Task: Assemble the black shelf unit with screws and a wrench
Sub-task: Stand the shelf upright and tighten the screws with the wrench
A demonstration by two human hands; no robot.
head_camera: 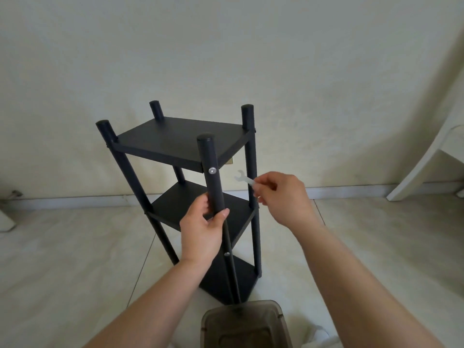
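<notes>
At the far left edge a small pale object on the floor (75, 247) is cut off and cannot be identified. The black shelf unit (180, 139) stands upright on the pale, glossy tiled floor in front of a matte cream wall (226, 46); it has three flat matte boards and four round posts with capped tops. The rear posts are partly hidden behind the boards, and the near post's foot disappears behind a smoky translucent plastic container (246, 325) that the bottom edge of the frame cuts off.

The left hand (202, 232) has its fingers (200, 204) wrapped around the near post (212, 177), thumb on the right side, below a silver screw (212, 170) seated level with the top board. A second silver screw (227, 254) shows lower on the same post, just below the wrist.

The right hand (286, 199), just right of the post, pinches the handle of a small flat silvery wrench (244, 179) between its fingers; the open jaw points up and left, clear of the screw. The grip end is hidden in the hand.

At the far right a white piece of furniture (431, 151) is cropped by the frame.
</notes>
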